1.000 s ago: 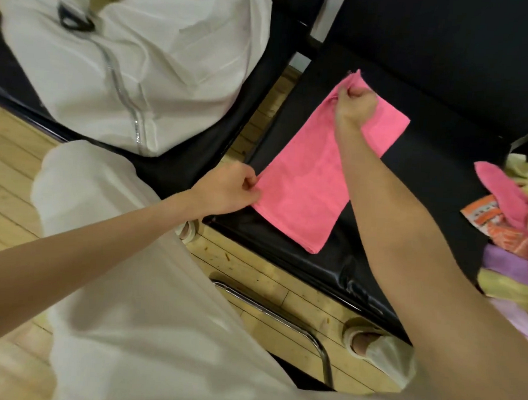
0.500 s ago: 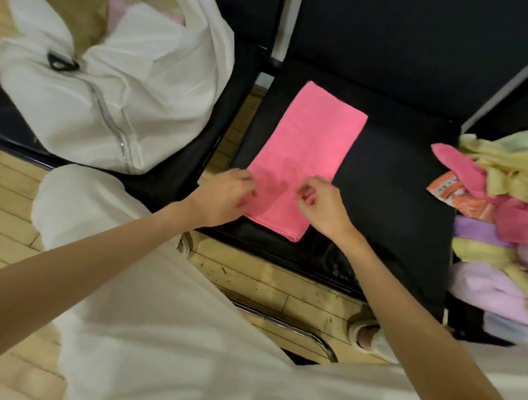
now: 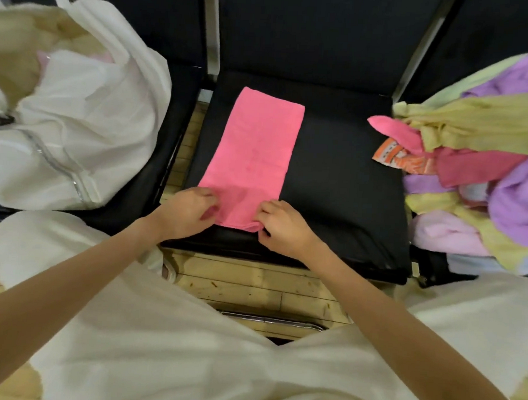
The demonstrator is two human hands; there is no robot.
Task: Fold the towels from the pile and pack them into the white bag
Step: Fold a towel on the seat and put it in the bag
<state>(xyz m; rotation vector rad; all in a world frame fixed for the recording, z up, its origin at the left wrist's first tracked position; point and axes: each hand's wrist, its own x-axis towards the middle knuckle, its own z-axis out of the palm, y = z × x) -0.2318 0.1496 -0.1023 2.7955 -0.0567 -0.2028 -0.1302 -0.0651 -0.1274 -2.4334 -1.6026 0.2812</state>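
Pink towel (image 3: 252, 156) near edge pinched by both hands, L (image 3: 188, 214) & R (image 3: 283, 225)

1. Three black seats stand in a row on a wooden floor (image 3: 252, 286).
2. The middle seat (image 3: 343, 185) carries a pink towel (image 3: 256, 150), laid flat as a long strip running away from the left hand (image 3: 188, 211) and right hand (image 3: 283, 223), which pinch its near corners.
3. The seat left of the left hand (image 3: 140, 202) carries the white bag (image 3: 76, 135).
4. The seat right of the right hand carries the towel pile (image 3: 478, 168).
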